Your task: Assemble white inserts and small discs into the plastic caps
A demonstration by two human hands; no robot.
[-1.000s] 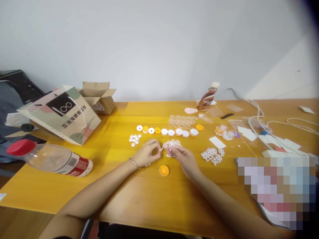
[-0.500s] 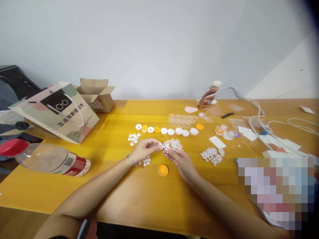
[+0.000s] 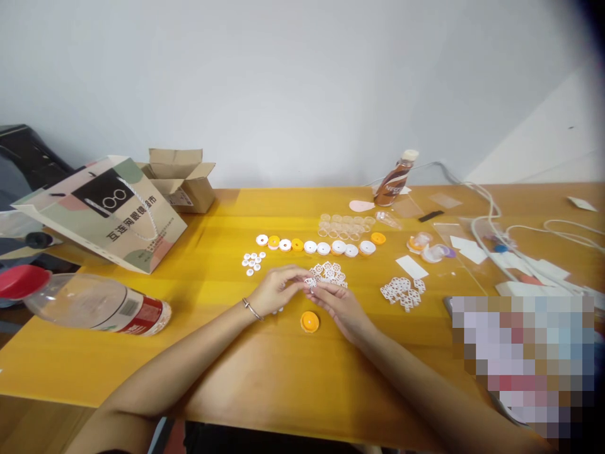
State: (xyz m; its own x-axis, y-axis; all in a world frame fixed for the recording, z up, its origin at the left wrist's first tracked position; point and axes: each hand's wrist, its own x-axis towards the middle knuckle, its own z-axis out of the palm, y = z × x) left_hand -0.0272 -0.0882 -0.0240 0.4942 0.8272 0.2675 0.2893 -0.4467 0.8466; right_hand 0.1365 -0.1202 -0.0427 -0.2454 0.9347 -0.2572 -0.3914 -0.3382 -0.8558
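Note:
My left hand (image 3: 276,290) and my right hand (image 3: 341,302) meet over the yellow table (image 3: 265,366), both pinching a white lattice sheet of small ring parts (image 3: 328,273) at its near edge. An orange cap (image 3: 310,321) lies just below the hands. A row of white and orange discs (image 3: 314,246) runs behind them, with small white rings (image 3: 253,262) to the left. A second white lattice sheet (image 3: 402,292) lies to the right.
A plastic bottle with a red cap (image 3: 89,302) lies at the left edge. A paper bag (image 3: 104,214) and an open cardboard box (image 3: 184,180) stand at the back left. A brown drink bottle (image 3: 394,180), clear rings (image 3: 345,227), cables (image 3: 501,233) and papers fill the right.
Both hands stay together on the lattice sheet, shifting their fingers slightly along its near edge. The view has drifted a little; the objects on the table have not moved.

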